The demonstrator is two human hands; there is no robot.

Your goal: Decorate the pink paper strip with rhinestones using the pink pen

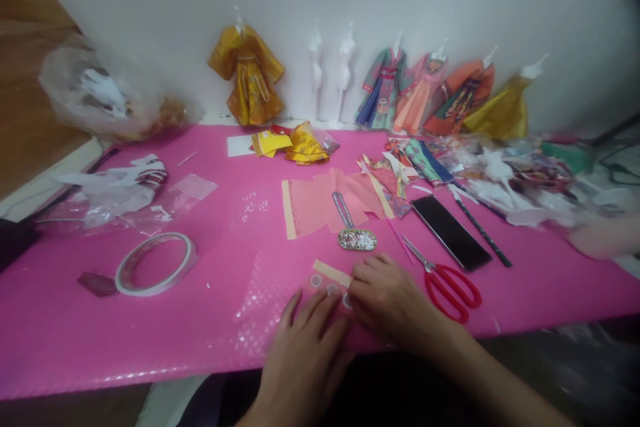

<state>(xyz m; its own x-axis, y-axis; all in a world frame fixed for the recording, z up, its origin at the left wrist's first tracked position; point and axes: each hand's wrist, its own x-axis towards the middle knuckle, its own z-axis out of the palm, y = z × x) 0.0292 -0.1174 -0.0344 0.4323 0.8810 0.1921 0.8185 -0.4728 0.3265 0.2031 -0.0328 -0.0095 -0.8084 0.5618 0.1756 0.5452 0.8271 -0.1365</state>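
Note:
A small pink fabric piece (316, 280) with white round motifs lies on the pink table cover near the front edge. Along its upper edge runs a cream strip (333, 273). My left hand (303, 353) rests on the fabric with fingers stretched out, holding it flat. At the fabric's right end, the fingers of my right hand (387, 293) are bent and pinched together on its edge; the fingertips are partly hidden. Just beyond sit an oval sequined piece (357, 239) and a grey hair clip (343, 209), which overlaps a larger pink fabric piece (313, 203).
Red-handled scissors (453, 290) and a black phone (451, 232) lie right of my right hand. A tape roll (156, 264) is at left. Dressed doll forms (247, 77) and bare white forms (345, 67) line the wall. Plastic bags (117, 190) and scraps lie at both sides.

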